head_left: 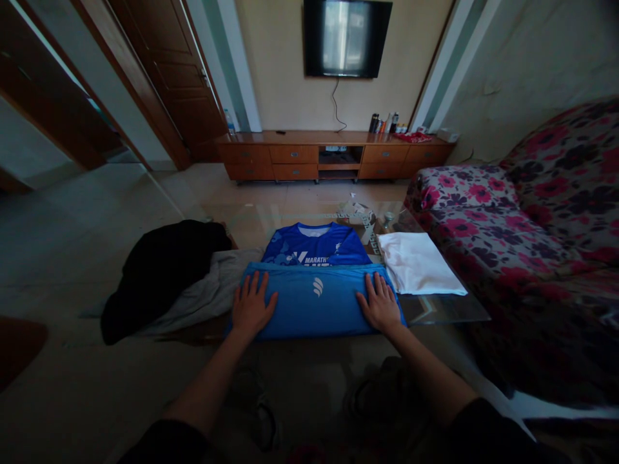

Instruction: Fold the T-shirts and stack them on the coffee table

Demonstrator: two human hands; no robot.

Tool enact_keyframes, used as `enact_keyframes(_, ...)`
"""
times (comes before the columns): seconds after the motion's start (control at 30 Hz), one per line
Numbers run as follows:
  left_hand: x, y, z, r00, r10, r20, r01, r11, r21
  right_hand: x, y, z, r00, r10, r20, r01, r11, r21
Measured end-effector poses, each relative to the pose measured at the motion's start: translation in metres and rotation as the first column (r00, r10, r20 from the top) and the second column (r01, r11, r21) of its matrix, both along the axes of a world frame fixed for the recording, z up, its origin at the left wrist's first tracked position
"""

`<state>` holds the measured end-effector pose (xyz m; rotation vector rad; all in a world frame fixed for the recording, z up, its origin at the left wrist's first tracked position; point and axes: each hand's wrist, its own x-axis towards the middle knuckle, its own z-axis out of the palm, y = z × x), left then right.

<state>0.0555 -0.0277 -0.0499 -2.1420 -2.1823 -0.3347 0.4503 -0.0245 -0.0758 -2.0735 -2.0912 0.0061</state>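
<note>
A blue T-shirt (316,235) with white lettering lies spread on a glass table, its collar away from me. Its lower part is folded up over the front, showing a lighter blue panel (314,316) with a white logo. My left hand (251,306) rests flat on the left end of this folded part, fingers spread. On the right end my right hand (380,303) lies flat too, fingers apart. Neither hand grips the cloth. The sleeves are partly tucked out of sight.
A folded white garment (420,263) lies right of the shirt on the glass table (449,314). Black clothing (164,270) and a grey garment (206,290) are heaped at left. A flowered sofa (483,232) stands at right, a wooden TV cabinet (294,154) beyond.
</note>
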Motion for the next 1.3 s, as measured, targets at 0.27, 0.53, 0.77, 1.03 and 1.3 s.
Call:
enact_keyframes(0.27, -0.016, 0.022, 0.016, 0.998, -0.05, -0.034, 0.051, 0.999, 0.019, -0.002, 0.022, 0.022, 1.0, -0.031, 0.0, 0.03, 0.996, 0.084)
enact_keyframes(0.53, -0.038, 0.045, 0.001, 0.993, -0.111, -0.043, 0.11, 0.994, -0.029, 0.0, 0.056, 0.005, 0.999, 0.023, 0.03, -0.021, 0.999, -0.046)
enact_keyframes(0.77, -0.042, 0.044, -0.003, 0.994, -0.101, -0.038, 0.099, 0.993, -0.06, 0.0, 0.055, -0.001, 1.0, 0.006, 0.019, -0.005, 0.999, -0.054)
enact_keyframes(1.03, -0.038, 0.094, 0.022, 0.991, 0.071, 0.112, -0.057, 0.991, -0.121, -0.01, 0.097, 0.034, 0.968, -0.113, -0.224, 0.138, 0.986, 0.099)
enact_keyframes(1.3, -0.04, 0.174, 0.011, 0.964, 0.091, 0.251, -0.076, 0.995, -0.071, -0.012, 0.196, 0.041, 0.881, -0.101, -0.463, 0.18, 0.975, 0.13)
